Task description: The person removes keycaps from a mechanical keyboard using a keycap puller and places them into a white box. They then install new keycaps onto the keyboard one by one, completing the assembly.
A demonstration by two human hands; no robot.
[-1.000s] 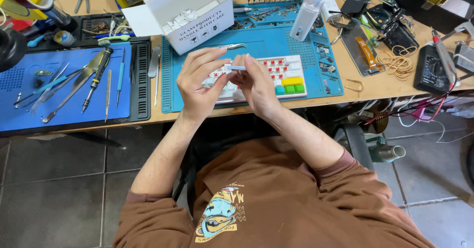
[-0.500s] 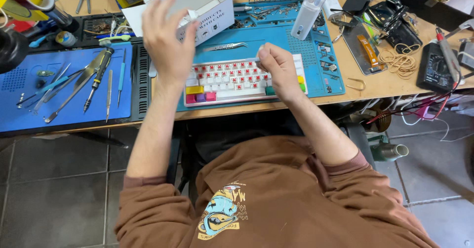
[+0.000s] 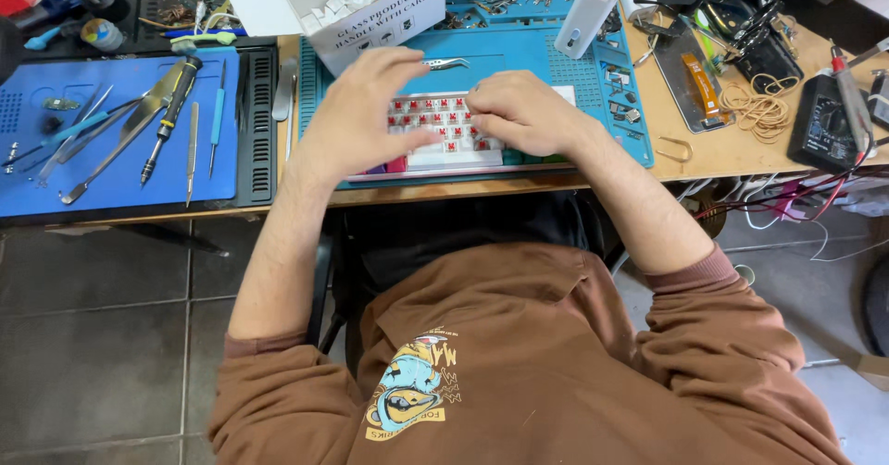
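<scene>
Near the frame's upper middle, the left hand (image 3: 370,113) hovers with fingers spread, grasping nothing, while the right hand (image 3: 520,113) rests relaxed on the small keyboard (image 3: 435,136) atop the teal work mat (image 3: 556,81).

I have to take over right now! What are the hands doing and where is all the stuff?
Left hand: open, fingers spread over the left end of the small white keyboard with bare red switches.
Right hand: resting on its right half, holding nothing visible.
Keyboard lies on the teal work mat; open white cardboard box behind it, metal tweezers between.
Done: most keycaps off.
Left: a few coloured caps at the bottom-left edge.
</scene>
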